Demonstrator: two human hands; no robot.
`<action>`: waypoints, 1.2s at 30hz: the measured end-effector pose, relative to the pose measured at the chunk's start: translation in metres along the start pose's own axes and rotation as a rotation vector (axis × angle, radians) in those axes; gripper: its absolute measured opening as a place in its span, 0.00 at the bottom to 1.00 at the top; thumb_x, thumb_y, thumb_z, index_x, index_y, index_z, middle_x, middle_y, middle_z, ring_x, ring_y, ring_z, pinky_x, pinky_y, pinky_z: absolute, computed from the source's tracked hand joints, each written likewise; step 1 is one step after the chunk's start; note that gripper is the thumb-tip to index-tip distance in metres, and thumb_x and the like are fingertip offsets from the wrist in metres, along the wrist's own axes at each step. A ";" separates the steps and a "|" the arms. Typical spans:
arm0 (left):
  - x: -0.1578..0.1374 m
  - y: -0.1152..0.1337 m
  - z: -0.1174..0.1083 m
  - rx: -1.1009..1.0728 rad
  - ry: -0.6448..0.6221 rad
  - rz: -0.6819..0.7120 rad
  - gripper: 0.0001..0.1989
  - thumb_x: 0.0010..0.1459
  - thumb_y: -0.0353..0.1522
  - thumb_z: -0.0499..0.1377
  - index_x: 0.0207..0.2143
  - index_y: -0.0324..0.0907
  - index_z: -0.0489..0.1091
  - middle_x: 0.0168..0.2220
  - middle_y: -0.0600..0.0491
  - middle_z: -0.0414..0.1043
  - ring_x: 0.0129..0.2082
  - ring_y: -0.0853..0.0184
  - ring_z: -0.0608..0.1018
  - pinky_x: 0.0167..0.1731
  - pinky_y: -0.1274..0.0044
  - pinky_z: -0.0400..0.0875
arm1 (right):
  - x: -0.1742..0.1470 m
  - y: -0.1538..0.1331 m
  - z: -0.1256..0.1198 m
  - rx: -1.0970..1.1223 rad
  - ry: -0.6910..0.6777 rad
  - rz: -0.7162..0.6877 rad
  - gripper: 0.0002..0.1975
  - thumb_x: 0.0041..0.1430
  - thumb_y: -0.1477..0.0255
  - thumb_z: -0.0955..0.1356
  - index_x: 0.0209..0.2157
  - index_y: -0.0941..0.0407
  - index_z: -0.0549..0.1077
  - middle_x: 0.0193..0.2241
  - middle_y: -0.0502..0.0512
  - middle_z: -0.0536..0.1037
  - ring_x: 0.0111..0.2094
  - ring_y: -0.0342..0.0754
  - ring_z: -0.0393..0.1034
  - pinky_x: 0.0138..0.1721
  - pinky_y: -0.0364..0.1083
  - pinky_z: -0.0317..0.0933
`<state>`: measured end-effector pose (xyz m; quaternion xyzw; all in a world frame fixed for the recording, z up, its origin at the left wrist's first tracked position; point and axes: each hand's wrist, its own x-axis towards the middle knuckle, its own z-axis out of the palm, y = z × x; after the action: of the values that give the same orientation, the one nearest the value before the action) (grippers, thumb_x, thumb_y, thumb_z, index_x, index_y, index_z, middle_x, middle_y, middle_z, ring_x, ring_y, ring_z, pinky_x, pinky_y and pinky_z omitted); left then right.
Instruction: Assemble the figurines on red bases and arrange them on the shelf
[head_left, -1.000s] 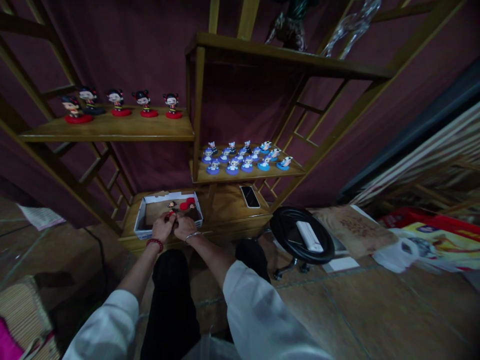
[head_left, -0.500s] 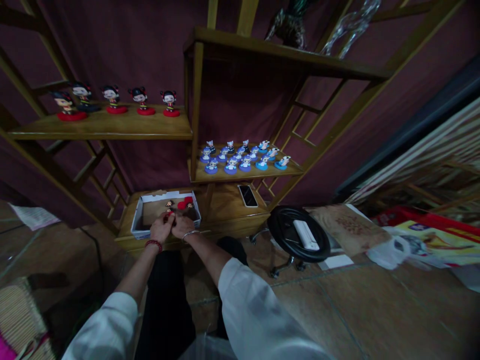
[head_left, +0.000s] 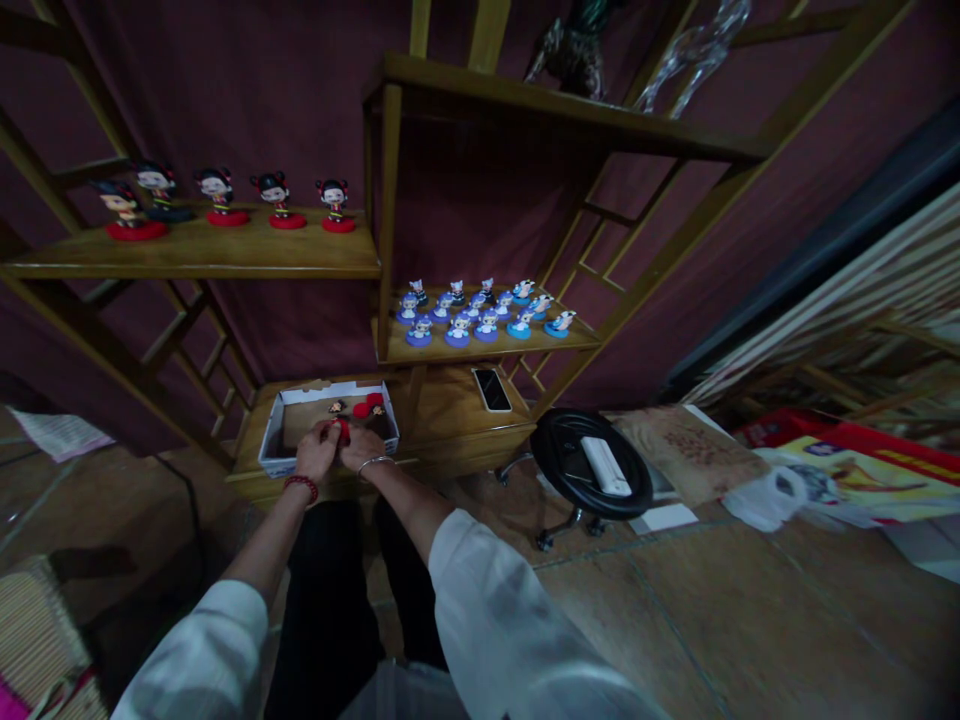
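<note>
Both hands meet over the near side of a shallow cardboard box (head_left: 277, 425) on the low wooden shelf. Between their fingertips is a red figurine base (head_left: 343, 428), round and partly covered by the fingers. My left hand (head_left: 317, 450), below a red bead bracelet, is closed on its left side. My right hand (head_left: 361, 448), with a silver bangle at the wrist, grips it from the right. Just beyond the fingers, inside the box, lie a small dark-haired figurine (head_left: 336, 407), another figurine (head_left: 377, 410) and red pieces (head_left: 361, 410). Whether a figure is attached to the held base is hidden.
Several red-and-black figurines (head_left: 274, 196) stand on the upper left shelf (head_left: 195, 250). Several purple and blue figurines (head_left: 458, 330) fill the middle shelf. A phone (head_left: 492, 390) lies right of the box. A black wheeled stool (head_left: 551, 460) bears a white box (head_left: 606, 466).
The red base shows more plainly between my fingertips, which have tilted it upward. My hands stay together over the box. The whole view has shifted slightly.
</note>
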<state>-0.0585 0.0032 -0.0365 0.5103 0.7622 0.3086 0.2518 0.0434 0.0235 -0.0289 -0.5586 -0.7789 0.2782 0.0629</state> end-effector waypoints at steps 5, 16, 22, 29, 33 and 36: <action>0.005 -0.003 0.000 0.056 0.030 -0.023 0.13 0.51 0.32 0.52 0.39 0.40 0.68 0.34 0.48 0.74 0.37 0.62 0.75 0.35 0.76 0.66 | 0.004 0.000 0.002 -0.009 0.035 0.012 0.15 0.54 0.68 0.58 0.42 0.57 0.68 0.39 0.59 0.74 0.40 0.50 0.69 0.39 0.45 0.62; 0.010 -0.002 -0.006 0.103 0.027 -0.035 0.13 0.51 0.33 0.53 0.39 0.40 0.69 0.35 0.47 0.74 0.36 0.62 0.75 0.34 0.76 0.67 | 0.008 0.002 -0.002 0.027 0.035 -0.001 0.16 0.53 0.67 0.60 0.43 0.58 0.66 0.40 0.59 0.74 0.41 0.48 0.68 0.39 0.43 0.60; 0.012 -0.005 -0.009 0.087 -0.001 -0.044 0.13 0.52 0.31 0.51 0.39 0.40 0.69 0.33 0.49 0.75 0.35 0.64 0.75 0.32 0.78 0.67 | 0.013 0.002 -0.001 0.058 0.003 0.015 0.17 0.53 0.65 0.61 0.44 0.57 0.65 0.40 0.57 0.74 0.41 0.48 0.68 0.38 0.42 0.59; 0.018 -0.012 -0.012 0.044 -0.003 -0.068 0.16 0.50 0.26 0.51 0.41 0.40 0.71 0.30 0.49 0.75 0.32 0.64 0.75 0.33 0.77 0.68 | 0.017 0.002 -0.003 0.052 -0.032 0.001 0.17 0.54 0.67 0.60 0.46 0.54 0.65 0.40 0.55 0.74 0.41 0.48 0.68 0.37 0.42 0.59; 0.021 -0.018 -0.013 -0.010 0.004 -0.087 0.16 0.49 0.26 0.51 0.41 0.40 0.71 0.26 0.52 0.74 0.29 0.66 0.75 0.31 0.77 0.69 | 0.023 0.002 -0.002 0.049 -0.045 -0.009 0.15 0.55 0.71 0.59 0.44 0.52 0.67 0.41 0.53 0.74 0.41 0.46 0.68 0.37 0.41 0.58; 0.021 -0.021 -0.014 -0.056 0.005 -0.106 0.16 0.49 0.26 0.51 0.41 0.39 0.71 0.25 0.52 0.74 0.26 0.68 0.75 0.29 0.78 0.69 | 0.026 0.003 -0.001 0.058 -0.046 -0.024 0.15 0.55 0.71 0.59 0.44 0.52 0.68 0.41 0.52 0.74 0.41 0.46 0.68 0.37 0.41 0.58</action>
<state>-0.0888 0.0141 -0.0438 0.4613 0.7797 0.3174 0.2802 0.0361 0.0483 -0.0351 -0.5404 -0.7785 0.3126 0.0646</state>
